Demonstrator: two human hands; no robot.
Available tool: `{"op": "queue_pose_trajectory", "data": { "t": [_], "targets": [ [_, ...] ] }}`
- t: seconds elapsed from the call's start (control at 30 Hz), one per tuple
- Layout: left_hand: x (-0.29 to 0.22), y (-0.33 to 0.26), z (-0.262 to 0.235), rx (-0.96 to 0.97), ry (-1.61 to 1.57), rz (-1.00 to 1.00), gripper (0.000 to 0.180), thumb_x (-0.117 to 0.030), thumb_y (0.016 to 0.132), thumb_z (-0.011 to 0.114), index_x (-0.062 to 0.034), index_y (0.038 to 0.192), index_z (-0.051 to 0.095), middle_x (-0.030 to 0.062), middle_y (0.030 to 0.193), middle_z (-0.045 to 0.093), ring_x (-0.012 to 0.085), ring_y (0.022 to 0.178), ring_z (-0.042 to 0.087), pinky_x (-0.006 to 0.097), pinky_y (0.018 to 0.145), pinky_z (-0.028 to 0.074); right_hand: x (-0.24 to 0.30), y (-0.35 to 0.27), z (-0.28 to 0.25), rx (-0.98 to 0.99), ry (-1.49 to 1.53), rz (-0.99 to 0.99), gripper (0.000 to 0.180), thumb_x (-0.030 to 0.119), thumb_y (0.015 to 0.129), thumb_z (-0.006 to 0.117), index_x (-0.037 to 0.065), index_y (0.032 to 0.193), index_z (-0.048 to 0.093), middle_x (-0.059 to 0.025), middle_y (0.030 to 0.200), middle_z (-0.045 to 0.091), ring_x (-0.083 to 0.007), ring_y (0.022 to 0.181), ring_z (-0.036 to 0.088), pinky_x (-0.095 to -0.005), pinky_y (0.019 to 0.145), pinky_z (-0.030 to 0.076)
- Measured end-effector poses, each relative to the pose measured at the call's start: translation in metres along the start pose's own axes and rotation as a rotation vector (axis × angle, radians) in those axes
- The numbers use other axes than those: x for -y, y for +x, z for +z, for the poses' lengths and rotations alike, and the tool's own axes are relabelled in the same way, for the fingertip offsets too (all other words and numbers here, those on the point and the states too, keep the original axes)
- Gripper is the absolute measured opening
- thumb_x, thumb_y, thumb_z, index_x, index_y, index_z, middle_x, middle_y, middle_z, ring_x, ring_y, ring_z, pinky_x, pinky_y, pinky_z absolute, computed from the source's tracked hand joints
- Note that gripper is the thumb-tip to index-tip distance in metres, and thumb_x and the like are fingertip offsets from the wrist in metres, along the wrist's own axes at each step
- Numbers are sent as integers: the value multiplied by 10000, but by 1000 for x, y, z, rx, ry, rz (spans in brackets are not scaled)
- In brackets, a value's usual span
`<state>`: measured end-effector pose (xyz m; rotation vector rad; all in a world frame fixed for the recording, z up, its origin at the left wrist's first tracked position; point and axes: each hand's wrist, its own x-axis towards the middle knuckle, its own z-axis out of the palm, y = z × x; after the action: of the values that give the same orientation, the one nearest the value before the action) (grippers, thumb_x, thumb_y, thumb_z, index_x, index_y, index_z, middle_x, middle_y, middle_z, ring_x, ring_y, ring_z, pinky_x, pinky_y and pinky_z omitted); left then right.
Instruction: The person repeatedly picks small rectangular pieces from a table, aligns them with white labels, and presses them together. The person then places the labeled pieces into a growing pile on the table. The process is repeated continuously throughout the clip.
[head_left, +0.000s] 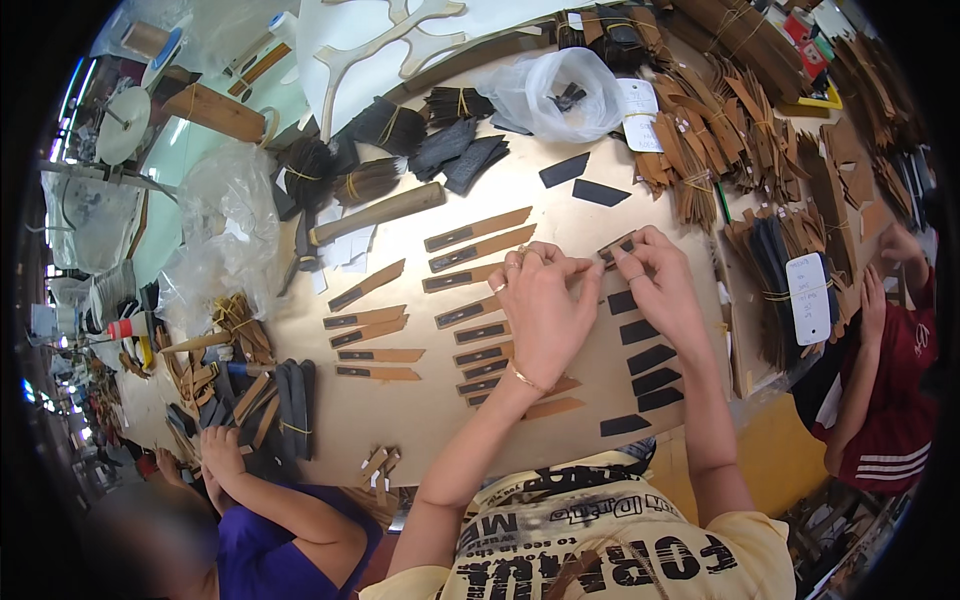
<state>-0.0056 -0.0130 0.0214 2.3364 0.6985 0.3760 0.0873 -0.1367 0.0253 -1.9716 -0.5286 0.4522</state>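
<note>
My right hand (658, 285) is closed, pinching a small dark leather piece (614, 246) with a brown edge between thumb and fingers. Close beside it, my left hand (545, 300) has its thumb and fingertips pressed together; what they hold, if anything, is hidden. Tan leather strips (482, 245) with dark insets at one end lie in columns under and left of my left hand. More such strips (378, 356) lie further left. Black slanted leather pieces (652, 358) run in a column below my right hand. Beyond my hands are two more black pieces (600, 192).
A hammer (375, 214) lies at the left. Behind it are black leather bundles (388, 127) and a plastic bag (570, 95). Brown strip bundles (700, 130) crowd the far right. A person in purple (290, 530) works at left; another in dark red (890, 400) is at right.
</note>
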Motion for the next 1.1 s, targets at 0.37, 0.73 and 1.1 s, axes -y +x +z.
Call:
{"op": "queue_pose_trajectory", "data": {
  "t": [0.37, 0.73, 1.1],
  "targets": [
    [-2, 2, 11, 13, 53, 31, 97, -222, 760, 725, -138, 762, 771, 54, 865, 622, 260, 930, 543, 426, 839, 333, -8, -2, -1, -1, -59, -53, 245, 85, 896, 635, -99, 743, 584, -103, 815, 511, -204, 714, 490, -328, 636, 392],
    [-8, -3, 19, -118, 205, 55, 182, -227, 784, 676, -50, 813, 703, 134, 973, 613, 310, 1049, 513, 454, 890, 349, -21, 3, -5, -12, 4, 9, 258, 96, 953, 573, -88, 773, 592, -54, 827, 517, -113, 713, 444, -275, 651, 360],
    [189, 11, -154, -479, 587, -260, 243, -206, 862, 695, 25, 932, 717, 230, 974, 662, 377, 912, 642, 464, 835, 492, -21, 2, -6, 24, -53, -23, 268, 107, 965, 569, -95, 789, 586, -40, 780, 448, -109, 684, 403, -272, 629, 332]
  ]
}}
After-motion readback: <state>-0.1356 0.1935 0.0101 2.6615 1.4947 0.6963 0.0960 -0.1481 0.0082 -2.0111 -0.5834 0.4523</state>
